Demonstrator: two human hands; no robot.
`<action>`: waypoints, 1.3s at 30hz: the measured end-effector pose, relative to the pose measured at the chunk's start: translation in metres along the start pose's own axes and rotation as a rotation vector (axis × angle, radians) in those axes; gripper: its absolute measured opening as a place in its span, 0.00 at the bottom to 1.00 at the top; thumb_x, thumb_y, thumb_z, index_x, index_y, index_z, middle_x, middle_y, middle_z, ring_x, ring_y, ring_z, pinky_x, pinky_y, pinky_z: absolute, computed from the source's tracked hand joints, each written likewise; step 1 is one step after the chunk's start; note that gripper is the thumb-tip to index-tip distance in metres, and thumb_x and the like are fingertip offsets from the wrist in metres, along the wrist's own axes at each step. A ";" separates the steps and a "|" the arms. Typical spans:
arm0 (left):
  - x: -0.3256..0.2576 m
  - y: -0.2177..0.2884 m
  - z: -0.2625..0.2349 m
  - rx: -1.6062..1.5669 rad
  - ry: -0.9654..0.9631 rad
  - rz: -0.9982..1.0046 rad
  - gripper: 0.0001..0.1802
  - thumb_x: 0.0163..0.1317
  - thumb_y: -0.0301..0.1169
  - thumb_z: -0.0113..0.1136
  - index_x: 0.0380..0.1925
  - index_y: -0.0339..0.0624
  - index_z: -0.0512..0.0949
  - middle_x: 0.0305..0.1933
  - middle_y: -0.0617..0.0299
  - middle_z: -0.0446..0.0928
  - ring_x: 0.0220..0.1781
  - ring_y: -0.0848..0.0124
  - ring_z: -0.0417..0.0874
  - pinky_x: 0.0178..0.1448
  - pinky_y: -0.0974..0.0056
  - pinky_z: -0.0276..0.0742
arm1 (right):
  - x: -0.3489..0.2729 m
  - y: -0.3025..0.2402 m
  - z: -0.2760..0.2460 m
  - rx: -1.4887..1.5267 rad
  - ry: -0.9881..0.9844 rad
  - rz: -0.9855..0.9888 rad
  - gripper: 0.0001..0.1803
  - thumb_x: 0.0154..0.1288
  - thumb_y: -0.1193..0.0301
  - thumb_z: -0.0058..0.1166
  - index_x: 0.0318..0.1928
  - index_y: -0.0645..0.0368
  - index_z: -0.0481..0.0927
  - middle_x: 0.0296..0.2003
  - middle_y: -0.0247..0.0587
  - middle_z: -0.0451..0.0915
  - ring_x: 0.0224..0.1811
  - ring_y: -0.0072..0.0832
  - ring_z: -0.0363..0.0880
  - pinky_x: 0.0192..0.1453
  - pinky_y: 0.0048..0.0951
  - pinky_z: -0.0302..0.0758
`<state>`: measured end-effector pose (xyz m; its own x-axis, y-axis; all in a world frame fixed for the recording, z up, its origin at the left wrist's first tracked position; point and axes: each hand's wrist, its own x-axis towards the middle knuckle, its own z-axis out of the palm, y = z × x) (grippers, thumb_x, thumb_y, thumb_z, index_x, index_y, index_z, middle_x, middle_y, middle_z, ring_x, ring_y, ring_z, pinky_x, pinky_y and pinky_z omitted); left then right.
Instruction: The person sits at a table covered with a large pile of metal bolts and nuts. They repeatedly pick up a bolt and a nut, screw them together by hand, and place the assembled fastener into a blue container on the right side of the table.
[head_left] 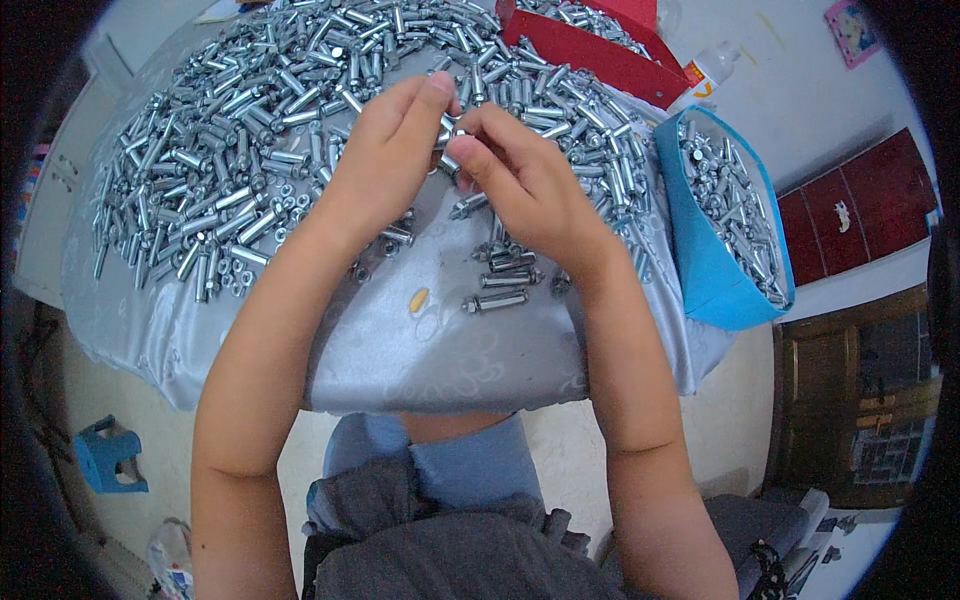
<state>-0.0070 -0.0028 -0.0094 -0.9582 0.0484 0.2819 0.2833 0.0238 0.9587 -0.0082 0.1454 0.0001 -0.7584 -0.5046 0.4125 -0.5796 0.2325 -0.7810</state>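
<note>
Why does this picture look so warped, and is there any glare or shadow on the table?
Head view: fisheye bending, with black corners and the brown door tilted near the right rim; same head view: pale sheen on the silvery tablecloth, a darker shadow patch toward its front edge, small bright glints on the metal bolts.

There's a shiny silver metal fastener [460,133] held up between the left hand [398,138] and right hand [525,178]. It's mostly covered, so can't really tell its tilt.
</note>
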 end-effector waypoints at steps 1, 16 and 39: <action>0.000 0.001 0.000 -0.012 0.001 0.000 0.17 0.63 0.45 0.41 0.28 0.44 0.70 0.17 0.72 0.61 0.17 0.84 0.58 0.20 0.77 0.51 | 0.000 -0.002 0.000 -0.004 -0.015 0.009 0.11 0.61 0.66 0.45 0.32 0.63 0.70 0.21 0.41 0.71 0.24 0.24 0.68 0.30 0.24 0.66; -0.004 0.017 0.005 -0.077 -0.136 -0.126 0.14 0.59 0.40 0.49 0.25 0.40 0.71 0.17 0.70 0.63 0.18 0.81 0.62 0.22 0.74 0.58 | 0.005 -0.004 0.002 0.436 0.181 0.370 0.23 0.64 0.56 0.39 0.19 0.58 0.69 0.13 0.26 0.63 0.16 0.15 0.61 0.19 0.21 0.58; 0.028 -0.022 -0.051 -1.347 -0.076 -0.285 0.25 0.64 0.47 0.33 0.36 0.32 0.64 0.33 0.60 0.68 0.25 0.73 0.65 0.29 0.70 0.64 | 0.006 0.008 -0.034 1.098 0.458 0.363 0.13 0.64 0.63 0.41 0.24 0.54 0.64 0.15 0.27 0.56 0.19 0.20 0.55 0.24 0.22 0.55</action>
<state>-0.0416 -0.0531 -0.0207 -0.9594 0.2594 0.1109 -0.2185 -0.9319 0.2894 -0.0272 0.1724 0.0122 -0.9846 -0.1693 0.0440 0.0740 -0.6312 -0.7721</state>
